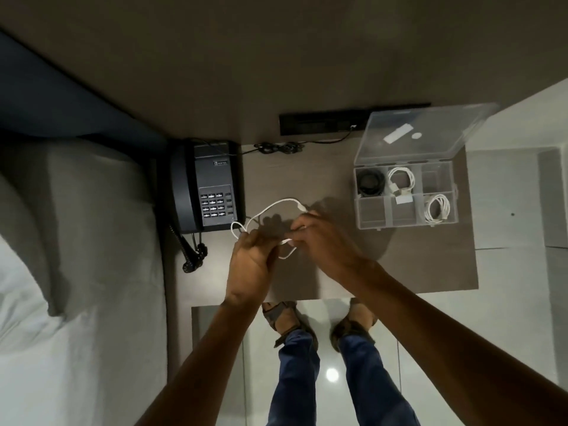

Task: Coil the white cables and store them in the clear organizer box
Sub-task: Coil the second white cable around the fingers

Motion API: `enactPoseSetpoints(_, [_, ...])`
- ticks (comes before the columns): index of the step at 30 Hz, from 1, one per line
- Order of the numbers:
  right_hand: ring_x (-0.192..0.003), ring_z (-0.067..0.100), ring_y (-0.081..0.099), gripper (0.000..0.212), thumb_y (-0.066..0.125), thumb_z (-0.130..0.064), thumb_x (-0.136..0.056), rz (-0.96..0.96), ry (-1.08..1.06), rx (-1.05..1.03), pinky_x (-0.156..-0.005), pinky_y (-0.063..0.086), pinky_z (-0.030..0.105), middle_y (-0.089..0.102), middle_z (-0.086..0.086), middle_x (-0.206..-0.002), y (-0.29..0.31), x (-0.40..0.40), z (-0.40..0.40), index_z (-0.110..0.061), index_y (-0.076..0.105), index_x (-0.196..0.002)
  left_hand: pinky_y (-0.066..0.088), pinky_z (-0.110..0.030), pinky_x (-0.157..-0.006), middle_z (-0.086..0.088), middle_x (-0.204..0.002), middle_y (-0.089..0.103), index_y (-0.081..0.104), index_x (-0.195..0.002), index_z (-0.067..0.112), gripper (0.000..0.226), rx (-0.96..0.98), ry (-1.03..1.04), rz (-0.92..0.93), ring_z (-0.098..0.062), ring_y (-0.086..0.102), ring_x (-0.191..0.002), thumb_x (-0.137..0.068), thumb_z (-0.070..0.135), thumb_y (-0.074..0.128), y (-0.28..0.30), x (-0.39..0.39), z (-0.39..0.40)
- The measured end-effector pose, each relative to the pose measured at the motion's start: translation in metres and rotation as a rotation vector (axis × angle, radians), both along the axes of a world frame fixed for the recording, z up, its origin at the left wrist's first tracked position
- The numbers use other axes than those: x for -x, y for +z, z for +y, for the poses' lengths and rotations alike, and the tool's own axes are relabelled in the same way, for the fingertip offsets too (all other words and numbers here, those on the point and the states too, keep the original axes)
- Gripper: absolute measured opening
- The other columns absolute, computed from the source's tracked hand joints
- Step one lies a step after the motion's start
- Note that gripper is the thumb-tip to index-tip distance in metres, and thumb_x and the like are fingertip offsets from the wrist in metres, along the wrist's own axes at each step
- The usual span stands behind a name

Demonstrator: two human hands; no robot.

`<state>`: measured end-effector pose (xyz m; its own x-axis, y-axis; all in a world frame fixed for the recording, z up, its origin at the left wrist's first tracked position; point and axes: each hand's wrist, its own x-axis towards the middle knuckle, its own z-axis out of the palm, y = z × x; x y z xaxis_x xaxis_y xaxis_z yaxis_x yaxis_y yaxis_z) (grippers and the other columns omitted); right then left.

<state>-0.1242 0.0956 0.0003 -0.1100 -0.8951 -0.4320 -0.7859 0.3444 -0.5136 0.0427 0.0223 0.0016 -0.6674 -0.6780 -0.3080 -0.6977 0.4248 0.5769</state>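
A loose white cable loops above the brown table, held between both hands. My left hand pinches one part of it, with a small loop sticking out to the left. My right hand grips the cable close by, and the plug end curves up past its fingers. The clear organizer box sits open at the table's right, lid tilted back. One coiled white cable lies in its top middle compartment, another coiled white cable in the bottom right one, and a black cable coil in the top left.
A black desk phone stands left of the hands, its curly cord hanging off the table edge. A black cord bundle and a black power strip lie at the back. A bed with white linen fills the left. My feet stand on a glossy tile floor.
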Motion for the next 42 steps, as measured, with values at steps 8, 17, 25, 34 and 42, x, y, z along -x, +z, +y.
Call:
enactPoseSetpoints(8, [-0.100,0.026,0.065,0.015,0.074,-0.012,-0.099,-0.028,-0.119,0.330,-0.082,0.058,0.036,0.073,0.011,-0.108,0.079,0.008,0.022,-0.007,0.081,-0.112,0.052,-0.048,-0.101,-0.011,-0.139,0.061,0.064,-0.134,0.015,0.055,0.224,0.035,-0.341,-0.036,0.059,-0.120,-0.085,-0.005,0.075,0.060,0.006,0.004])
enactPoseSetpoints(17, [-0.058,0.005,0.061,0.018,0.059,-0.016,-0.109,-0.474,-0.570,0.209,-0.061,0.050,0.015,0.068,-0.002,-0.069,0.190,0.057,0.038,-0.008,0.075,-0.108,0.023,-0.063,-0.123,0.001,-0.175,0.020,0.030,-0.163,0.025,0.082,0.029,0.255,-0.306,-0.038,0.016,-0.158,-0.094,0.030,0.073,0.146,0.015,0.012])
enactPoseSetpoints(25, [-0.064,0.005,0.056,0.025,0.057,-0.034,-0.109,-0.796,-0.570,0.086,-0.065,0.052,0.019,0.058,-0.011,-0.065,0.298,0.056,0.044,-0.019,0.077,-0.106,0.031,-0.033,-0.123,0.009,-0.155,0.054,0.056,-0.145,0.030,0.041,0.073,-0.134,0.279,-0.003,0.038,-0.151,-0.105,0.037,0.054,0.277,0.064,0.009])
enactPoseSetpoints(34, [-0.055,0.007,0.034,0.036,0.044,-0.039,-0.113,-1.902,-0.784,0.071,-0.057,0.041,0.023,0.043,-0.003,-0.068,0.437,0.050,0.079,-0.010,0.060,-0.101,0.042,-0.022,-0.062,0.018,-0.065,0.056,0.068,-0.090,0.021,0.027,-0.348,0.054,0.396,-0.001,0.050,-0.061,-0.106,0.035,0.052,0.399,0.067,-0.011])
enactPoseSetpoints(42, [-0.106,0.017,0.071,0.021,0.052,-0.012,-0.107,-2.271,-1.071,0.583,-0.107,0.056,0.035,0.072,0.009,-0.112,0.504,0.032,0.059,-0.003,0.068,-0.119,0.044,-0.029,-0.052,-0.023,-0.070,0.060,0.076,-0.091,0.010,0.041,-0.437,-0.069,0.557,-0.031,0.051,-0.054,-0.104,0.044,0.057,0.462,0.057,0.031])
